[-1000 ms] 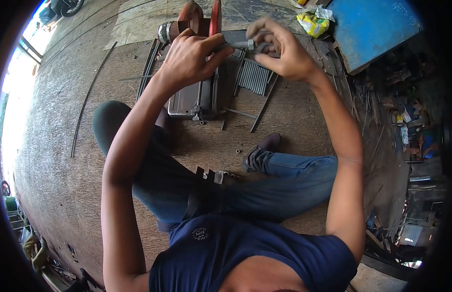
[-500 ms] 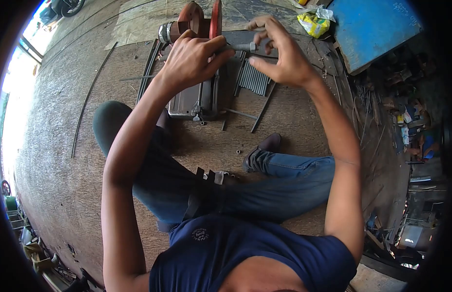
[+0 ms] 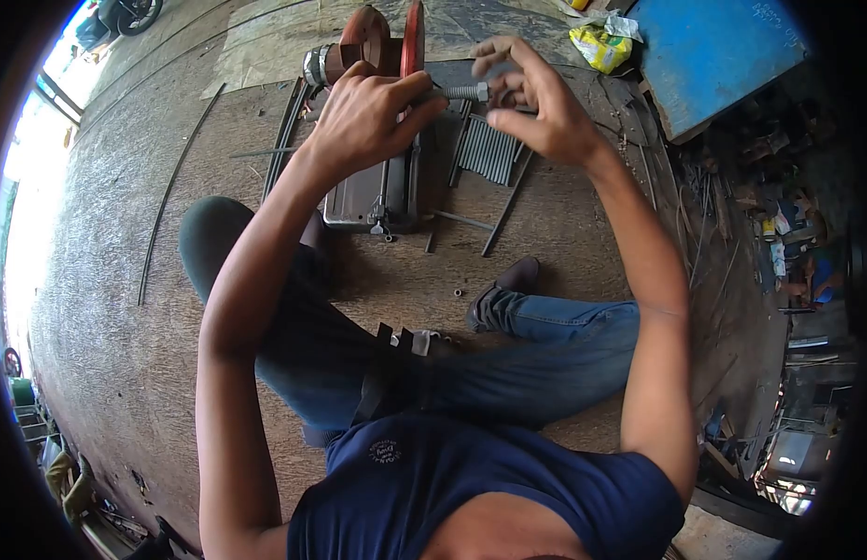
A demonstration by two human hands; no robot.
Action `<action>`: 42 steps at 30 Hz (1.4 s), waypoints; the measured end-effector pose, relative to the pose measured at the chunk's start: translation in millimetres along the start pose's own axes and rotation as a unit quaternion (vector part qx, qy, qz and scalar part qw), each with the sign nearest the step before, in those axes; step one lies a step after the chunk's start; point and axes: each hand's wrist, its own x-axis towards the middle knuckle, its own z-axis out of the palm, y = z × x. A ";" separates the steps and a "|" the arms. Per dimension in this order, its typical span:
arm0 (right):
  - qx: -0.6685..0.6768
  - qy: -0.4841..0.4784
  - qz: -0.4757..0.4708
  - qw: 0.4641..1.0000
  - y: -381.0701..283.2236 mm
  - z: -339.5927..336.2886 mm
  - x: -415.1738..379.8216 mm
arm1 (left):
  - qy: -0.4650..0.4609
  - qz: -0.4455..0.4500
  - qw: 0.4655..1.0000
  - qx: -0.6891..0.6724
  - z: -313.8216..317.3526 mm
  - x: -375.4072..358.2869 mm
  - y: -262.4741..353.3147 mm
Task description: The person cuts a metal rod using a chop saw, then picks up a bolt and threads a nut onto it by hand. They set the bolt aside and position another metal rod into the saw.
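My left hand (image 3: pixel 363 117) is closed, thumb and forefinger pinching the near end of a thick threaded bolt (image 3: pixel 461 92). The bolt lies roughly level, its hex head pointing to the right; its left end is hidden by my fingers. Around the head, my right hand (image 3: pixel 545 107) has its fingers curved and apart, slightly blurred, with no firm grip visible. Just beyond my left hand stands a red and brown machine (image 3: pixel 413 37) resembling a cut-off saw. Its dark metal base (image 3: pixel 354 201) extends under my left wrist.
Cut grey rods (image 3: pixel 487 149) lie side by side right of the base, with longer bars around them. A thin rod (image 3: pixel 177 191) lies on the floor at left. One small nut (image 3: pixel 458 292) sits near my shoe (image 3: pixel 517 275). A blue panel (image 3: pixel 713 56) stands at upper right.
My right hand's fingers have shifted around the bolt head, the thumb moving slightly right. My left hand keeps its hold in nearly the same place.
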 end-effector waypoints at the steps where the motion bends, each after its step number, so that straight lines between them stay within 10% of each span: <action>1: -0.010 -0.070 0.063 0.996 -2.7 -6.4 2.7 | -0.006 -0.005 1.000 -0.002 0.7 -0.2 -0.1; 7: -0.002 -0.007 -0.081 0.997 11.4 2.6 -2.2 | 0.060 0.060 0.996 0.001 8.2 0.0 -7.6; 9: -0.004 -0.120 0.115 0.986 7.9 -7.5 -4.4 | 0.068 0.067 0.995 0.008 9.4 -0.6 -8.1; 14: -0.031 -0.013 -0.004 0.999 3.3 0.7 -7.7 | -0.014 0.001 1.000 0.004 2.3 -1.2 0.2; 16: 0.007 -0.114 0.145 0.983 5.1 -6.2 -8.7 | -0.009 0.010 1.000 0.006 3.6 -1.0 0.4; 23: 0.087 0.010 0.072 0.994 2.6 4.6 -15.2 | -0.011 0.004 1.000 -0.008 4.8 -1.1 1.3; 26: 0.082 -0.135 0.194 0.968 9.9 -4.5 -14.6 | -0.014 0.012 1.000 0.010 6.6 -1.4 0.1; 32: 0.115 0.021 0.064 0.991 9.6 6.4 -16.0 | -0.015 0.014 1.000 0.015 5.8 -0.6 -0.1; 35: 0.110 -0.121 0.216 0.963 6.5 -3.7 -15.1 | -0.024 0.012 0.999 0.019 7.6 -1.0 -0.3; 40: -0.049 -0.021 -0.080 0.995 20.4 3.6 -14.8 | -0.026 -0.003 1.000 0.003 3.7 -0.5 0.3; 42: 0.043 0.037 -0.014 0.998 11.4 15.9 -17.0 | -0.018 -0.001 1.000 0.001 3.7 0.0 -0.8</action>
